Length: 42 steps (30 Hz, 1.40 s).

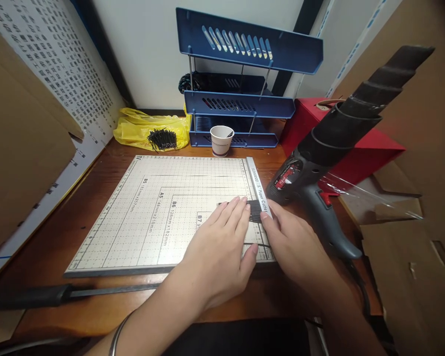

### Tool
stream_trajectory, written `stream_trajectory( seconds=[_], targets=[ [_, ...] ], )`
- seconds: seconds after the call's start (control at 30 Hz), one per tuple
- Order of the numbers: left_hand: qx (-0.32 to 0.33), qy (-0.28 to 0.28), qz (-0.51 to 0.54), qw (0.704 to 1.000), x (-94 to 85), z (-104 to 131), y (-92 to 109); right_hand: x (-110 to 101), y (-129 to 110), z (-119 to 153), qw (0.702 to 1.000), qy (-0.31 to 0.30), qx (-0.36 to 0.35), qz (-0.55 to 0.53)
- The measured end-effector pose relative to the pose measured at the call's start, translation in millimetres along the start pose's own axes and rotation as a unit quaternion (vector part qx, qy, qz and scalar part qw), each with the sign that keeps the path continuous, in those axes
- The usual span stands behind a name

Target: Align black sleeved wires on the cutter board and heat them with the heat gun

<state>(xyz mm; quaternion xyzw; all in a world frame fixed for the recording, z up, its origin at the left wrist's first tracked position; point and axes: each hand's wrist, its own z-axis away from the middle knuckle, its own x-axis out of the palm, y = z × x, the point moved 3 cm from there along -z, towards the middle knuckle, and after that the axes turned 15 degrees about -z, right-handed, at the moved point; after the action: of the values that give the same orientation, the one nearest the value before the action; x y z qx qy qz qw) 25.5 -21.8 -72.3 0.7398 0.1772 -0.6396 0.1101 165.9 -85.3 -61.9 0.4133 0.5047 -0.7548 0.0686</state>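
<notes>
Bench (59, 237) carries paper cutter (126, 222), gridded top, metal bar (256, 184) along R side. Blue rack (269, 107) behind; heat gun (330, 136) to R, nozzle up. Yellow bag (133, 133) back L. L hand (218, 242) palm-down over cutter, fingers straight, tog., not clamped. R hand (294, 237) at cutter's R edge, thumb touching bar; other fingers mostly hidden, can't tell if clamped. Cup (221, 144) btwn rack & cutter. Blk strips (254, 211) on cutter, partly under L fingers, reaching bar.
</notes>
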Motion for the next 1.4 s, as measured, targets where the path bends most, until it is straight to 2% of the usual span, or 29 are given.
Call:
stream_trajectory(
  seconds=[0.33,0.57,0.9,1.13,1.4],
  targets=[
    [-0.004,-0.007,0.007,1.000,0.2,0.0,1.0,3.2,-5.8,1.9,0.998,0.020,0.038,0.054],
    [-0.009,0.000,0.015,1.000,0.0,0.7,0.1,0.9,4.7,0.7,0.998,0.026,-0.032,-0.045],
    [-0.006,-0.003,0.011,1.000,-0.4,-0.4,0.5,-0.5,-10.0,-0.5,0.998,0.027,0.040,0.047],
    [-0.005,-0.005,0.009,1.000,-0.4,-0.5,1.0,-2.3,-16.2,-15.5,0.996,0.016,0.058,0.063],
    [-0.004,-0.012,0.010,1.000,0.3,-0.5,1.2,-3.3,-18.2,-39.4,0.993,0.004,0.042,0.113]
  ],
)
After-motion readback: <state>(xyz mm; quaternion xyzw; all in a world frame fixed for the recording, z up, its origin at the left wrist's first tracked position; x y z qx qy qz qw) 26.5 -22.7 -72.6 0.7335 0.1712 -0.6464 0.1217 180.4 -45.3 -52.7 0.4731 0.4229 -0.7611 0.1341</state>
